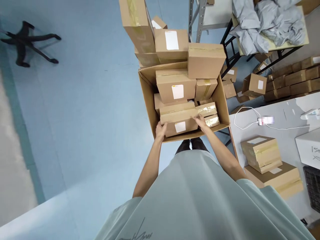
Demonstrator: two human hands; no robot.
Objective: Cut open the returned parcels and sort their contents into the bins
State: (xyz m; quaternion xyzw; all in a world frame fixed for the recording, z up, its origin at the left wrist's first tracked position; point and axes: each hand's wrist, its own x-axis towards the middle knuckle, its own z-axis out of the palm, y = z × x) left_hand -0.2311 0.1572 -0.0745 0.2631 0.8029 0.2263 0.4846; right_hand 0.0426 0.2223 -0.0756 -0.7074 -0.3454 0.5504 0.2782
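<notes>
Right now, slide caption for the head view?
Left hand and right hand hold a labeled box inside a larger open carton.

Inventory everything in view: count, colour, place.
Open carton: 1, brown, centre
Front box: 1, brown, carton's near side
Other boxes: several, brown, in carton
Outer boxes: several, brown, carton's far side
Metal rack: 1, grey, top
Bags: several, grey, pale table
Floor boxes: many, brown, upper right
Worktable: 1, white, right
Stacked boxes: 2, brown, on worktable
Lettered box: 1, white, right
Cabling: some, white, on worktable
Gridded item: 1, black, right
Chair base: 1, black, upper left
Floor: 1, blue, left
Shirt: 1, mint, bottom
Left hand, right hand: 2, bare, on front box
</notes>
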